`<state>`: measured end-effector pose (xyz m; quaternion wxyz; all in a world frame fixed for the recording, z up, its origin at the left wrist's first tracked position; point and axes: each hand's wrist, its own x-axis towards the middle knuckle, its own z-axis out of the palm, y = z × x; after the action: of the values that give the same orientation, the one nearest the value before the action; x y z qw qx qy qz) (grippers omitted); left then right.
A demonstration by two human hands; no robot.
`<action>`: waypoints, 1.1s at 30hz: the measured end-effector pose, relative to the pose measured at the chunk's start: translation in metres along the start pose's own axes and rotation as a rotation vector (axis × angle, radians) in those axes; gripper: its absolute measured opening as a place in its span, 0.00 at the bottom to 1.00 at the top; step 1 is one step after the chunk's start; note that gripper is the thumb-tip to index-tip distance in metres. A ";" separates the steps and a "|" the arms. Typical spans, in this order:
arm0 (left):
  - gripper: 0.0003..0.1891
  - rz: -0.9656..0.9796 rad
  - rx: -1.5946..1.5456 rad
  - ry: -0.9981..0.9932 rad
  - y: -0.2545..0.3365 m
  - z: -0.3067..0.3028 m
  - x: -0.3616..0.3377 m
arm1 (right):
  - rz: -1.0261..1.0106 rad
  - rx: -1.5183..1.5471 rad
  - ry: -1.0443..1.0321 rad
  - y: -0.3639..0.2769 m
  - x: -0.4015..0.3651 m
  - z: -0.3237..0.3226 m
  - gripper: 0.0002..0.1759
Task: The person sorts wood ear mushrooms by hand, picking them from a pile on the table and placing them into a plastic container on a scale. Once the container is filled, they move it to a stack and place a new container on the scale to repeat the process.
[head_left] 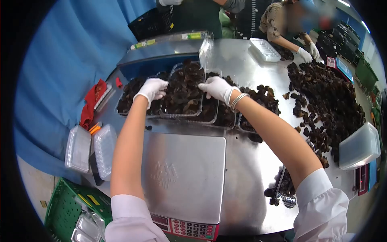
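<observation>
The left hand point(153, 90) pinches one side of a filled tray point(181, 115); it sits over other trays point(209, 122) toward the far-left corner of the worktop point(250, 173); the right hand point(217, 88) pinches the opposite side, presumably to balance the load.

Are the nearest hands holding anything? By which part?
Yes, a clear tray of dark pieces: the left hand grips its left rim, the right hand its right rim.
</observation>
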<state>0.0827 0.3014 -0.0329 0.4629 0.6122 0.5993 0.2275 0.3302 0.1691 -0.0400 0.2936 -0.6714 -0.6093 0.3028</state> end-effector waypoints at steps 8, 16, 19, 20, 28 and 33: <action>0.14 0.059 0.112 0.134 0.014 -0.005 -0.054 | -0.095 0.157 0.057 -0.005 -0.107 -0.044 0.21; 0.11 0.387 0.098 0.143 0.016 0.021 -0.192 | 0.089 0.214 0.210 0.108 -0.344 -0.137 0.12; 0.13 0.493 0.136 0.031 0.040 0.068 -0.277 | 0.230 0.451 0.321 0.137 -0.407 -0.177 0.14; 0.14 0.508 0.165 -0.038 0.046 0.085 -0.305 | 0.195 0.326 0.418 0.156 -0.423 -0.181 0.15; 0.19 0.682 0.561 -0.499 0.028 0.210 -0.416 | 0.432 0.202 0.171 0.174 -0.470 -0.137 0.17; 0.21 0.588 0.644 -0.424 0.003 0.286 -0.381 | 0.483 0.579 0.158 0.204 -0.439 -0.099 0.19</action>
<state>0.2546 -0.1420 -0.0587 0.2779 0.9007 0.3333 0.0215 0.5038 -0.2879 -0.1100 0.4375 -0.7062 -0.2983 0.4701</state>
